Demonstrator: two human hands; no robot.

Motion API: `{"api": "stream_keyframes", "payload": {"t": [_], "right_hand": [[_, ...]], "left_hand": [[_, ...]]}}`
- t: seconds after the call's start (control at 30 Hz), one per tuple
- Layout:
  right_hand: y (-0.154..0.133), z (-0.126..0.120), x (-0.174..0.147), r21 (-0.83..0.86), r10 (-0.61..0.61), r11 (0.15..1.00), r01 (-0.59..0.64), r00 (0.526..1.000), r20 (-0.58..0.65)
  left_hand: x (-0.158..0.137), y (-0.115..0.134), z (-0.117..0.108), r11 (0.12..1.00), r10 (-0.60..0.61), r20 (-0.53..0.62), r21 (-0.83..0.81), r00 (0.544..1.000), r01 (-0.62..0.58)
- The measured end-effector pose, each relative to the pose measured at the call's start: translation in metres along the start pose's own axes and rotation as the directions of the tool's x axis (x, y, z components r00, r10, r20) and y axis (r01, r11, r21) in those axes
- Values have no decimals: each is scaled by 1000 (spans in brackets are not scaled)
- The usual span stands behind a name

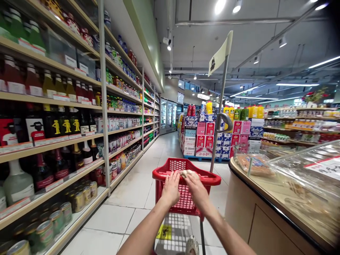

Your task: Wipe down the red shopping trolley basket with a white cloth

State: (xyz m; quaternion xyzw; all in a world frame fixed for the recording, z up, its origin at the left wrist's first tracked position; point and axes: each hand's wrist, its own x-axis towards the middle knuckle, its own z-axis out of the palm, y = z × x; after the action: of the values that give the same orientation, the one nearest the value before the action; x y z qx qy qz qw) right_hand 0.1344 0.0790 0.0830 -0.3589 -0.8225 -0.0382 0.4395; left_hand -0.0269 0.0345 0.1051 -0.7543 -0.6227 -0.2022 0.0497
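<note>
A small red plastic shopping cart with a perforated basket stands directly in front of me. My left hand lies over its red handle, with the fingers close together. Just beside it, my right hand is on the same handle with its fingers bent over the bar. The two hands nearly meet at the middle, and the undersides of the fingers are hidden. From the cart's right side rises a grey pole bearing a pale flag and a grey hook.
Shelves of bottles and cans line the left side. At right, close to the cart, is a display counter with a clear cover. Stacked drink cartons stand ahead. A tiled aisle runs toward glass-door fridges. A shoe shows below.
</note>
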Motion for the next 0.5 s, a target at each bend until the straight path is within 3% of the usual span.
{"api": "stream_keyframes", "payload": {"t": [0.13,0.2,0.33,0.43,0.5], "right_hand": [[31,-16,-6,-48,216,974,-220,973,-77],[32,-14,-3,-35,224,973,-226,973,-57],[-8,6,14,102,170,980,-172,985,28],[-33,12,30,266,308,911,-315,949,70],[-35,10,35,386,356,853,-351,932,62]], "left_hand": [[-5,0,-6,1000,0,38,-12,999,1],[-6,4,-9,1000,-13,42,-18,999,14],[2,17,-14,996,-56,-67,-80,996,50],[17,26,-14,982,30,-168,-179,985,-60],[28,32,-11,961,76,-187,-247,979,-122]]}}
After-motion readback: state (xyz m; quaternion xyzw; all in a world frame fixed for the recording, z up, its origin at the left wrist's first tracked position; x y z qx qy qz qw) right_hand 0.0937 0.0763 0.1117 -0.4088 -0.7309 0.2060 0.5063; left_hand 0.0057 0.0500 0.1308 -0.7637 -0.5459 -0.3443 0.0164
